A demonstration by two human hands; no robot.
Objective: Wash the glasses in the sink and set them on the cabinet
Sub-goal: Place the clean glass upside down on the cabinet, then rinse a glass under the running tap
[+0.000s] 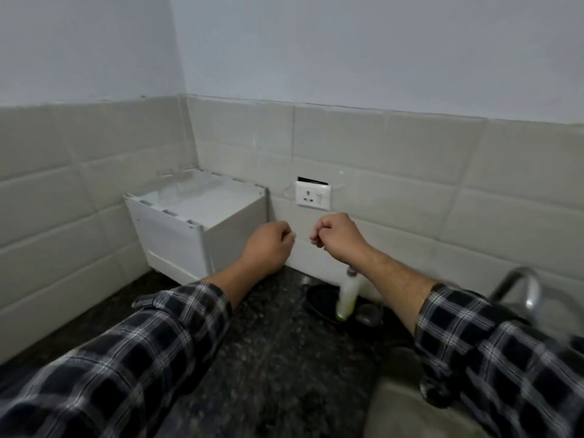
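Hovering left hand (268, 245), right hand (336, 232), seemingly fisted

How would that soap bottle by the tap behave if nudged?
The bottle is tall and narrow, so it would probably tip rather than slide. Liquid shows only near its bottom, so it is likely light. It stands beside a dark dish, which it might strike.

Two hands (left hand (268, 245), right hand (339, 232)) are counted near one wall socket (313, 195), beside one white box (196, 222); one bottle (347, 295) is seen below the socket.
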